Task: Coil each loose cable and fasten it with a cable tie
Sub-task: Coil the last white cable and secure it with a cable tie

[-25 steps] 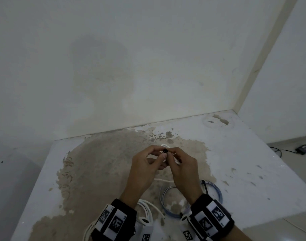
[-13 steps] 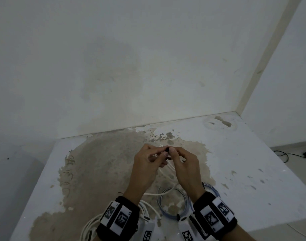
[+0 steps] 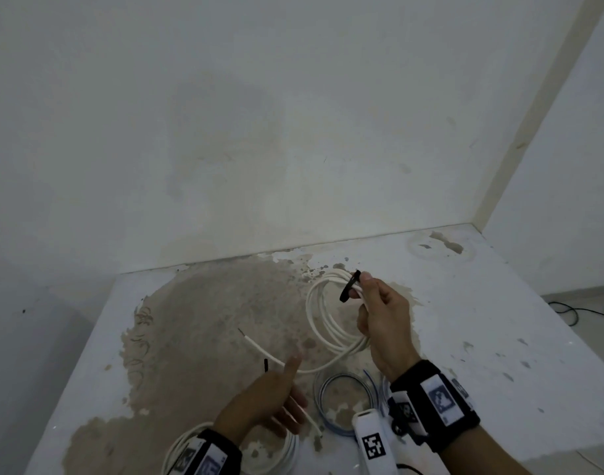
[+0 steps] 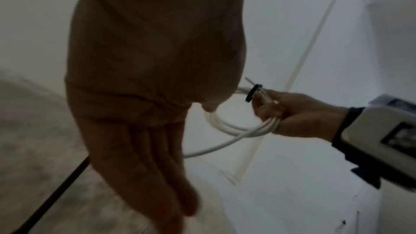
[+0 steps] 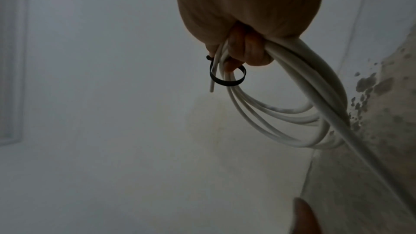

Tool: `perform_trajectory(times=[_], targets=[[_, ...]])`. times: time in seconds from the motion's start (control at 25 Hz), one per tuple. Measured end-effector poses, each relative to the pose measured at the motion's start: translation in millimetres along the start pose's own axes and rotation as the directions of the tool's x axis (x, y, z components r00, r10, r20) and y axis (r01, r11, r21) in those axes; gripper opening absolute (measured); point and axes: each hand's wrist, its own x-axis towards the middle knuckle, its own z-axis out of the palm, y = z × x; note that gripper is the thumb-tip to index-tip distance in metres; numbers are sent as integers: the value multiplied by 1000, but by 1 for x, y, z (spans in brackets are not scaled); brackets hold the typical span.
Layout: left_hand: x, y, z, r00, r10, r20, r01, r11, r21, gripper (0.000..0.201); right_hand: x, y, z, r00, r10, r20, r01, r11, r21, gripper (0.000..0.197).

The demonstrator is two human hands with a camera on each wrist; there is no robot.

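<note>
White coil (image 3: 331,323), centre right of frame, is gripped by the right hand (image 3: 383,317), a black tie (image 3: 349,286) looped loosely round it. Left hand (image 3: 269,402) is open, empty. Next, probably: cinch the tie.

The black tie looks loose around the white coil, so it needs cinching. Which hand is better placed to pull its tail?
Probably the left hand: it is open and holds nothing. The right hand already grips the white coil beside the black tie, so it should hold steady.
</note>
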Motion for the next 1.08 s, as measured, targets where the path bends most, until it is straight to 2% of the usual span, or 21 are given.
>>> perform_trajectory(times=[0.04,0.08,0.12,0.16,0.2,0.24,0.28,0.32,0.4,0.44,0.48,0.52,0.6,0.68,0.76,0.96,1.08], targets=[[9,-5,0,998,-48,-29,45,993,-105,73,0,-1,0,1000,15,1,-15,1000,9,34],[19,-8,1,997,-33,-74,10,959,-285,67,1,-1,-1,1000,28,2,-28,999,18,34],[29,-8,1,991,18,-131,-77,881,-467,60,1,-1,-1,999,40,2,-40,999,28,34],[37,-5,0,980,62,-187,-167,765,-622,51,2,-1,-2,999,53,-1,-53,998,40,33],[40,0,-1,967,95,-235,-240,642,-728,38,2,0,-3,998,68,-5,-67,996,52,32],[42,6,-5,948,125,-291,-310,558,-770,28,2,0,-4,997,83,-9,-82,995,61,30],[42,12,-10,913,172,-370,-401,554,-730,26,2,1,-5,995,95,-8,-95,994,62,29],[41,17,-15,854,247,-458,-505,605,-615,31,2,1,-6,994,106,-5,-106,993,55,27],[38,28,-23,675,475,-565,-678,701,-221,38,1,1,-10,991,135,2,-135,990,39,28],[36,31,-27,582,593,-556,-720,694,-13,39,2,1,-12,988,157,5,-157,987,43,29],[35,33,-27,513,690,-510,-739,657,146,39,4,1,-13,983,185,9,-185,981,56,29],[33,35,-26,471,755,-456,-747,617,249,40,5,0,-13,976,219,18,-219,973,77,28],[32,36,-22,405,845,-349,-781,518,349,46,8,-2,-12,956,289,56,-294,947,134,26],[34,35,-18,363,893,-265,-821,441,362,51,11,-3,-9,938,336,89,-347,918,191,27],[34,35,-15,372,895,-246,-838,438,326,54,12,-5,-8,928,361,97,-374,897,234,26],[31,34,-16,345,864,-367,-813,470,343,60,13,-10,-9,920,374,115,-391,865,314,22],[29,35,-16,283,890,-358,-792,428,436,54,13,-10,-8,924,364,115,-381,875,298,23]])
